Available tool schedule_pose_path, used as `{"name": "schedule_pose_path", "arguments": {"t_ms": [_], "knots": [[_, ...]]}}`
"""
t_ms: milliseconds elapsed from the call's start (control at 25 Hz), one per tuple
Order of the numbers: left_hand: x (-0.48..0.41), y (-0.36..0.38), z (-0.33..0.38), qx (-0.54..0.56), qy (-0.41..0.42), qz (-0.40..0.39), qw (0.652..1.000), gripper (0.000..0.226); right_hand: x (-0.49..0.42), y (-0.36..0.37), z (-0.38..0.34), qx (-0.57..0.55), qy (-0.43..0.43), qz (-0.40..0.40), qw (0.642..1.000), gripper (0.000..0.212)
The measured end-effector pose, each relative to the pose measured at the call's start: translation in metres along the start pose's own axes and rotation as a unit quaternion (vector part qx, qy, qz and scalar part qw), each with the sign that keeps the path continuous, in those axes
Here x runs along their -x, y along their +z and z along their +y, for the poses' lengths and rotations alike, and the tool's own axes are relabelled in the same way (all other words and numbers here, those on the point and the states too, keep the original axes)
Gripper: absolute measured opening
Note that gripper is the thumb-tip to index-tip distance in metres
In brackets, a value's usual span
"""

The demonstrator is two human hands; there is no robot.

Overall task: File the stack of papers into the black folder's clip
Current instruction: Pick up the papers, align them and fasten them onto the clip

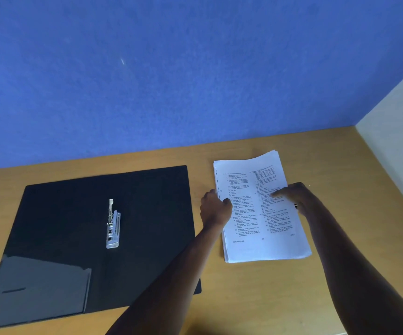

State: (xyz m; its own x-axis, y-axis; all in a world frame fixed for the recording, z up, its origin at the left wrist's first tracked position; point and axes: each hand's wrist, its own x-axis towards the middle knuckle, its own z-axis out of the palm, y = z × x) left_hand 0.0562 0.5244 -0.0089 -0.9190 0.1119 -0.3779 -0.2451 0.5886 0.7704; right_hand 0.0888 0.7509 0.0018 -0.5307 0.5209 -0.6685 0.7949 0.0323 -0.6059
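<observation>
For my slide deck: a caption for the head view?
Both hands grip the paper stack beside the open black folder, its clip raised.

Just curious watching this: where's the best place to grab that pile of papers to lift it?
Probably by its two long side edges, one hand from each side. The stack of papers lies flat and loose, so pinching both edges keeps sheets aligned. The left hand and right hand are already placed that way.

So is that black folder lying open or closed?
Open. The black folder lies spread flat on the table, its inner pocket and metal clip exposed.
</observation>
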Motion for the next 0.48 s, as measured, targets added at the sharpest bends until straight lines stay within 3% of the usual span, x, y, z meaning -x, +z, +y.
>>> {"name": "schedule_pose_path", "arguments": {"t_ms": [280, 400, 480], "knots": [[-0.004, -0.003, -0.004, 0.026, -0.003, -0.002, 1.0, 0.021, 0.001, -0.001, 0.017, -0.006, -0.111, -0.02, 0.994, 0.021], [-0.007, -0.01, -0.004, 0.073, -0.025, -0.011, 0.997, 0.017, 0.013, -0.005, 0.019, -0.06, -0.16, -0.023, 0.985, 0.018], [-0.011, -0.019, -0.002, 0.117, -0.037, -0.027, 0.992, 0.026, 0.023, -0.011, 0.017, -0.107, -0.187, -0.052, 0.975, 0.017]]}}
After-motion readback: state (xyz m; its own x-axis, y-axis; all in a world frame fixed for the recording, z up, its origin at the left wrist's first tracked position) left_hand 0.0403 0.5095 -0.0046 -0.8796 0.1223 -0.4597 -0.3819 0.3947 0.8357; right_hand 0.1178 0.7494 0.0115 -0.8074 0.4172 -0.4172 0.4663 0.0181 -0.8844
